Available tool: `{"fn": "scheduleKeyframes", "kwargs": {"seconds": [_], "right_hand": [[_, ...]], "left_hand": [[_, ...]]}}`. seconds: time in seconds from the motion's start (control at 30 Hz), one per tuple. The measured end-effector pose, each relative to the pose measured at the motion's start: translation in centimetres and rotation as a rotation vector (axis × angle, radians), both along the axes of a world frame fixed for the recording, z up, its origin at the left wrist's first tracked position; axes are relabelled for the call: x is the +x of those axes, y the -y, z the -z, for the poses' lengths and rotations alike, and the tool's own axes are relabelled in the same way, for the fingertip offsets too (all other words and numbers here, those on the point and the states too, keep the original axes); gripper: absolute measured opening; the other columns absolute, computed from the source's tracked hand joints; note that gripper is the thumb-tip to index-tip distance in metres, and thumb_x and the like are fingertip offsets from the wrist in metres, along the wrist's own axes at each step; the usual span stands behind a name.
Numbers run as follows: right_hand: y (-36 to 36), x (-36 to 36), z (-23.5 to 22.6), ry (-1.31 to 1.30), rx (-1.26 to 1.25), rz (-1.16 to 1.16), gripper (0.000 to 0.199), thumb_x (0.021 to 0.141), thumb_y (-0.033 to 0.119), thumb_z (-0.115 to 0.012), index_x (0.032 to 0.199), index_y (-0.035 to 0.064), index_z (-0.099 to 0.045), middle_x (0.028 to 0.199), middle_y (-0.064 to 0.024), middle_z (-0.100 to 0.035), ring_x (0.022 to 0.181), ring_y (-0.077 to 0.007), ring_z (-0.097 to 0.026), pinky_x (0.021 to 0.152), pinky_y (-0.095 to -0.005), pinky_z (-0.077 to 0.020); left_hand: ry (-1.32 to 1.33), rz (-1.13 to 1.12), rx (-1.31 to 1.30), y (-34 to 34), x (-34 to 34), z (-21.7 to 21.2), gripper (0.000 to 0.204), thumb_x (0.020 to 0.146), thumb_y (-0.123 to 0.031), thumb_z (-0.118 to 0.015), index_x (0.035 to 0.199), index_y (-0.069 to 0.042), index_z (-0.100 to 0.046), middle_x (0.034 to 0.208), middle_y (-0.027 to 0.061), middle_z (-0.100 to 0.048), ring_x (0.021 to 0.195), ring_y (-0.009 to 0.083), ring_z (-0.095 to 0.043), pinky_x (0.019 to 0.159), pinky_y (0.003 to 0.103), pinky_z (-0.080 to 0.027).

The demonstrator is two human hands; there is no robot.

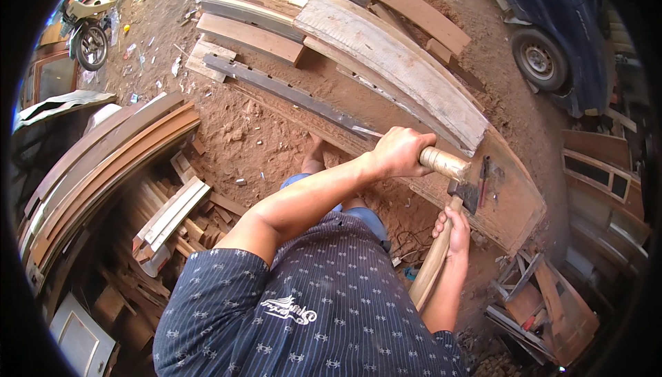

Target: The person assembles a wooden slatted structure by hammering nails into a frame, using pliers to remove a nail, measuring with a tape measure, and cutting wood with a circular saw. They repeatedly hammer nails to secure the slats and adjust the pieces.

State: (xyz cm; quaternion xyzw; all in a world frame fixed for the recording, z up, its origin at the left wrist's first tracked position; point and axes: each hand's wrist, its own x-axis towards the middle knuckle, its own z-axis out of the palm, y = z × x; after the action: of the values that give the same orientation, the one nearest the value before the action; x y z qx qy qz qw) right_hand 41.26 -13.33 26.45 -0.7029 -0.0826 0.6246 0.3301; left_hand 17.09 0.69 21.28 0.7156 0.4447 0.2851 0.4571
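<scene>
My left hand (403, 154) is closed around the thick, pale wooden handle of a chisel (445, 163). A thin metal blade shows on the other side of the fist, pointing left toward a long dark beam (289, 94) with notches along its edge. My right hand (453, 232) grips the long wooden handle of a hammer (433, 260). Its dark metal head lies just below the butt end of the chisel handle; whether they touch I cannot tell. Beneath both tools is a wide brown board (517, 215), with a slim red tool (483, 187) lying on it.
Weathered planks (386, 53) are stacked beyond my hands. Long curved-looking boards (110, 170) and wood offcuts (196, 229) lie on the left. A dark blue vehicle (579, 32) stands at the far right, a motorbike (89, 39) at the far left. Broken wooden frames (545, 301) sit lower right.
</scene>
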Motion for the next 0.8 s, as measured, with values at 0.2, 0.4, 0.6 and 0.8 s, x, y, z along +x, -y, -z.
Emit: {"fn": "scheduleKeyframes", "kwargs": {"seconds": [0.2,0.4,0.6,0.8], "right_hand": [[1.4,-0.7,-0.1,-0.07,-0.015,0.085,0.022,0.095,0.015,-0.063,0.114,0.006,-0.056,0.076,-0.0037,-0.055,0.056,-0.0138,-0.057,0.046,-0.0298,-0.0498],[0.4,-2.3,-2.2,-0.029,0.002,0.015,0.023,0.096,0.015,-0.062,0.116,0.0042,-0.055,0.075,-0.004,-0.054,0.055,-0.0137,-0.056,0.045,-0.0301,-0.0496],[-3.6,-2.0,-7.9,0.193,0.374,-0.033,0.028,0.098,0.015,-0.058,0.121,0.0014,-0.049,0.073,-0.0037,-0.054,0.053,-0.0111,-0.056,0.043,-0.0262,-0.0522],[-6.5,-1.5,-13.2,0.285,0.615,0.012,0.031,0.098,0.015,-0.055,0.124,-0.0009,-0.047,0.072,-0.0045,-0.049,0.05,-0.0125,-0.05,0.042,-0.0287,-0.0495]], "left_hand": [[-0.011,-0.066,0.094,-1.1,-0.1,3.0,0.029,0.069,-0.027,-0.081,0.082,-0.011,-0.061,0.073,0.012,-0.068,0.076,0.0375,-0.069,0.067,0.049,-0.054],[-0.007,-0.132,0.149,-0.7,0.1,4.2,0.031,0.07,-0.028,-0.082,0.083,-0.011,-0.06,0.075,0.0114,-0.068,0.076,0.036,-0.069,0.066,0.048,-0.055],[-0.043,-0.206,0.097,-1.0,0.7,3.8,0.03,0.072,-0.029,-0.082,0.085,-0.011,-0.062,0.075,0.0124,-0.068,0.074,0.0363,-0.069,0.065,0.048,-0.055],[-0.047,-0.193,0.082,-1.6,0.7,3.4,0.028,0.074,-0.029,-0.081,0.084,-0.011,-0.062,0.075,0.0125,-0.07,0.075,0.0356,-0.07,0.067,0.048,-0.055]]}}
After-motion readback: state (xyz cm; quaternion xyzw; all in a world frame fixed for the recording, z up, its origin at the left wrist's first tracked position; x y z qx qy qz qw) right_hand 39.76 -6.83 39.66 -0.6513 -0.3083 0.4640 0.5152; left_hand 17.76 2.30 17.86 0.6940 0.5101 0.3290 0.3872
